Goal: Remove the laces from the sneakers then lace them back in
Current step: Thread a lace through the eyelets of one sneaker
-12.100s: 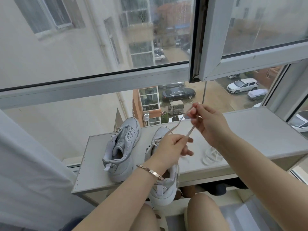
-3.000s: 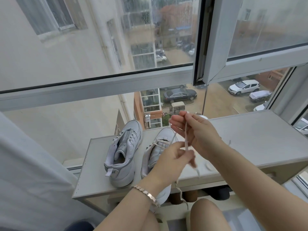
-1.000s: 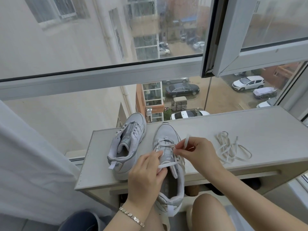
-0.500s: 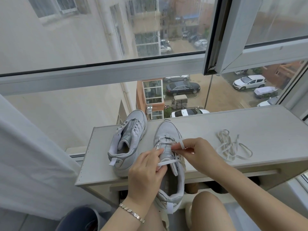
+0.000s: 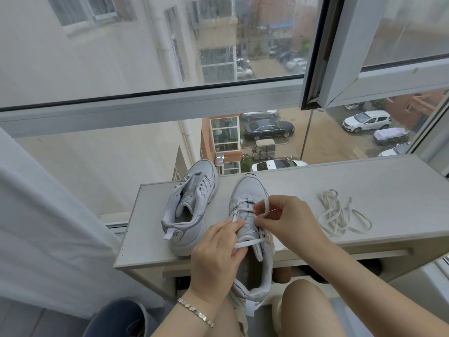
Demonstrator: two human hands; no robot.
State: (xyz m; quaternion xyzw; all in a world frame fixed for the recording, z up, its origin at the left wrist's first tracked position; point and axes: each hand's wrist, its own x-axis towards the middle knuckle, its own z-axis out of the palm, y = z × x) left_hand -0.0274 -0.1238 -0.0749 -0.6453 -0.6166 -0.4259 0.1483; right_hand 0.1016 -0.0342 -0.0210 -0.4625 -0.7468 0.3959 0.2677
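Head view: both hands have come down from above the sneaker (image 5: 245, 188) to its eyelets, so threading is probably under way. The left hand (image 5: 216, 254) pinches the lace (image 5: 247, 243) across the tongue, while the right hand (image 5: 291, 222) pinches its loop just beyond. The other sneaker (image 5: 194, 190) lies unlaced to the left of the grip, and a loose lace (image 5: 340, 217) lies to the right.

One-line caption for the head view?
Left hand and right hand pinch the lace of one sneaker; spare lace lies nearby.
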